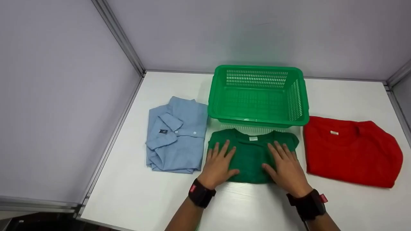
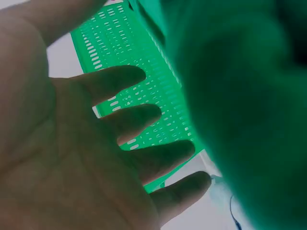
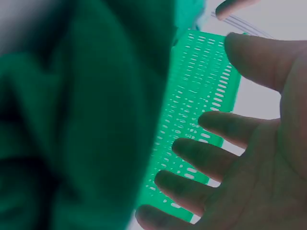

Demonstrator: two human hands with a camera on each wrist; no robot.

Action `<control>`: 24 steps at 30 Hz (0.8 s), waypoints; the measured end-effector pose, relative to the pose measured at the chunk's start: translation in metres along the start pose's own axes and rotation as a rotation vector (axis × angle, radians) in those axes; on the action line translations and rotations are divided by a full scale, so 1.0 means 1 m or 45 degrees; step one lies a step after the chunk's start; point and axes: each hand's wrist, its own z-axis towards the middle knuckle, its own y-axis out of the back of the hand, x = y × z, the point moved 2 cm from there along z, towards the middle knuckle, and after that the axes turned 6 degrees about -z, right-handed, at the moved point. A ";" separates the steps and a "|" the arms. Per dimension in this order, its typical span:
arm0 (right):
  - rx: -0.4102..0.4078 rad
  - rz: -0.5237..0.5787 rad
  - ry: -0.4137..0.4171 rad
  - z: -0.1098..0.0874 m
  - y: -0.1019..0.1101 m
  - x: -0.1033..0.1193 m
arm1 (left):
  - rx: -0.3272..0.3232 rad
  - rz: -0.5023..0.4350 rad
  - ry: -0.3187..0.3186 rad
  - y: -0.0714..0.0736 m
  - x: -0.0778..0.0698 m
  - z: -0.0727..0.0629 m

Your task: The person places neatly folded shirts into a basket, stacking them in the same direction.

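Observation:
A folded green shirt (image 1: 252,160), with a white label at its neckline, lies in front of the green basket (image 1: 255,123). Over its left part my left hand (image 1: 220,165) is spread, fingers pointing toward the basket. My right hand (image 1: 285,168) lies the same way over the right part, thumb out to the side. In the left wrist view the palm and straight fingers (image 2: 129,120) show beside blurred green cloth (image 2: 240,110). The right wrist view likewise has extended fingers (image 3: 206,158) near green cloth (image 3: 105,110), the basket's slotted side behind them.
A folded light blue collared shirt (image 1: 184,154) lies left of the green one. To the right is a folded red shirt (image 1: 350,154) with a white label. The white table (image 1: 135,195) is bounded by pale panels (image 1: 205,35) at the back and sides.

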 end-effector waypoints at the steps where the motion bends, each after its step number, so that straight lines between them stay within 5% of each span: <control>1: 0.000 -0.001 0.001 -0.002 -0.001 -0.001 | 0.015 0.002 0.003 -0.002 0.000 -0.001; 12: 0.067 -0.033 0.006 -0.016 -0.005 -0.008 | 0.082 -0.084 0.030 -0.009 0.005 -0.007; 24: 0.118 -0.105 0.038 -0.022 -0.008 -0.019 | 0.118 -0.012 0.019 -0.008 0.005 -0.005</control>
